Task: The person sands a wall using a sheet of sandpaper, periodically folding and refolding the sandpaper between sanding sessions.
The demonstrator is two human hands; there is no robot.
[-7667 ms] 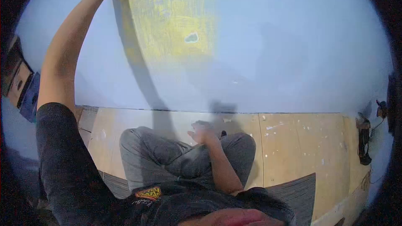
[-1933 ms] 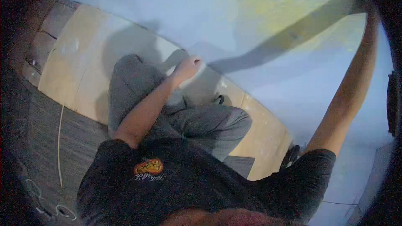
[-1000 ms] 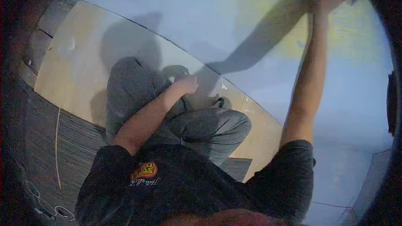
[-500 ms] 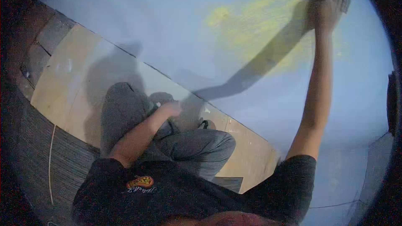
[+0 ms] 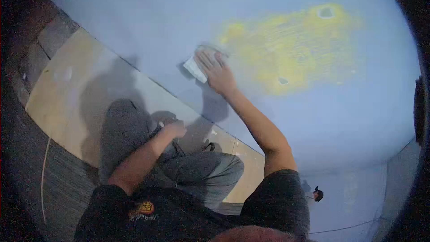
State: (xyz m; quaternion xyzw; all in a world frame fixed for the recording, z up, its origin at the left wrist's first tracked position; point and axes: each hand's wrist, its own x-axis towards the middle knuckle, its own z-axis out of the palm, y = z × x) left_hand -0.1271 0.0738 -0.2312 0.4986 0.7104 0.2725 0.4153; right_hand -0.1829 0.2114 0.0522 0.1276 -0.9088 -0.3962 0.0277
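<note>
My right hand (image 5: 216, 69) lies over a folded whitish sheet, which looks like sandpaper (image 5: 195, 71), and presses it against the pale wall (image 5: 179, 13). Its fingers point up and to the left. The hand is just left of a yellow patch (image 5: 291, 49), streaked and worn, with a few grey, pale-rimmed spots in it. My left hand (image 5: 175, 129) is curled closed by my bent legs (image 5: 197, 168). Whether anything is inside those fingers is hidden.
A light board (image 5: 58, 94) runs along the wall's foot, with dark ribbed flooring (image 5: 67, 179) beside it. A thin pale strip (image 5: 45, 179) lies on that floor. At the lower right, a small dark object (image 5: 318, 194) stands out on the wall.
My right hand has swept the sheet down and left, from the patch's upper right to beyond its left edge. The left hand stays by my legs; the view has shifted slightly.
</note>
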